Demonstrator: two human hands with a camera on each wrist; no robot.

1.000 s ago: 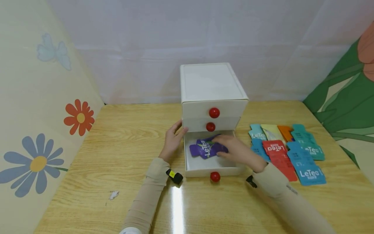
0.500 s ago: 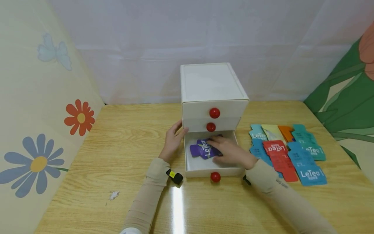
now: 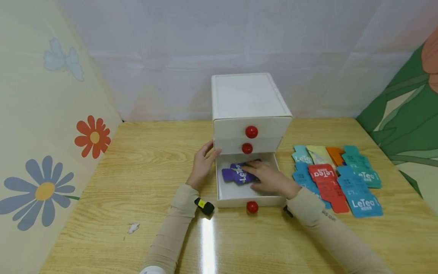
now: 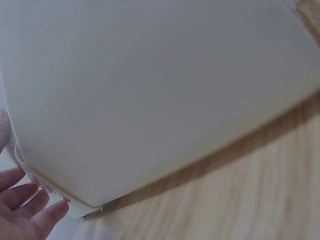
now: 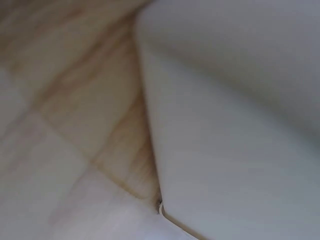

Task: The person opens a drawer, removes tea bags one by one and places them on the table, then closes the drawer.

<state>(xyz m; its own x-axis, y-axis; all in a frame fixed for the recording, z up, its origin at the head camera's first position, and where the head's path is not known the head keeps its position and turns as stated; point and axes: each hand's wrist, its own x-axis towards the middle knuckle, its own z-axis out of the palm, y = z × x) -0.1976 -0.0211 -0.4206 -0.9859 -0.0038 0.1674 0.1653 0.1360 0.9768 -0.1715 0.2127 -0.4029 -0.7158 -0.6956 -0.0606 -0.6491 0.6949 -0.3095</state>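
Observation:
A white drawer cabinet [image 3: 251,95] with red round knobs stands on the table in the head view. Its bottom drawer [image 3: 232,193] is pulled out. Inside lie purple LeTea packets [image 3: 231,175], overlapping, towards the drawer's left and back. My right hand [image 3: 270,179] reaches into the drawer, its extended fingers resting on the purple packets and covering their right part. On the cabinet's left side, my left hand [image 3: 202,165] touches the front edge. The left wrist view shows its fingers [image 4: 30,205] spread against the cabinet's edge. The right wrist view shows no hand, only white cabinet surfaces.
Right of the cabinet lie several LeTea packets, among them a red packet [image 3: 328,186], a blue packet [image 3: 359,196] and a green packet [image 3: 362,167]. A red knob [image 3: 252,207] sticks out from the drawer front. Painted panels flank the wooden table [image 3: 137,171].
My right hand has moved left and slightly down over the purple packets, its fingers now lying flatter on them. The left hand and the cabinet have stayed put.

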